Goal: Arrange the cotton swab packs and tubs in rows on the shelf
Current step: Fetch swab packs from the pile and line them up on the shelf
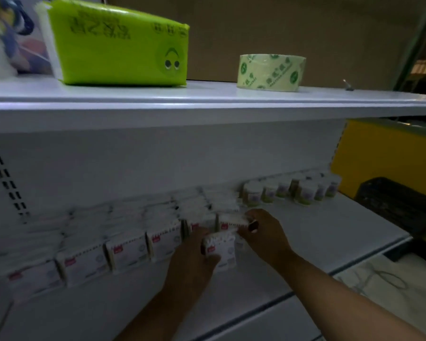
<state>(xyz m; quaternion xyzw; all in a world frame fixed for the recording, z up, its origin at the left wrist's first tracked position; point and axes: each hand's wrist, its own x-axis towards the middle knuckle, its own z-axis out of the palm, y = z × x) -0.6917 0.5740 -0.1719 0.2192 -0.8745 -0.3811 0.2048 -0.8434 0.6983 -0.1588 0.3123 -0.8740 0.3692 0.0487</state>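
Observation:
Several white cotton swab packs point(126, 249) with red labels stand in rows along the back of the lower white shelf point(317, 242). To their right, several round swab tubs point(305, 193) stand grouped against the back wall. My left hand point(190, 264) holds one swab pack point(223, 252) at the right end of the front row. My right hand point(263, 232) pinches the top of another pack point(231, 221) standing just behind it.
The upper shelf point(207, 99) carries a lime-green tissue pack point(123, 45), a roll of packing tape point(271, 71) and a blue-white bag point(8, 38) at far left. A yellow cabinet point(384, 153) and a dark basket point(399, 205) stand to the right.

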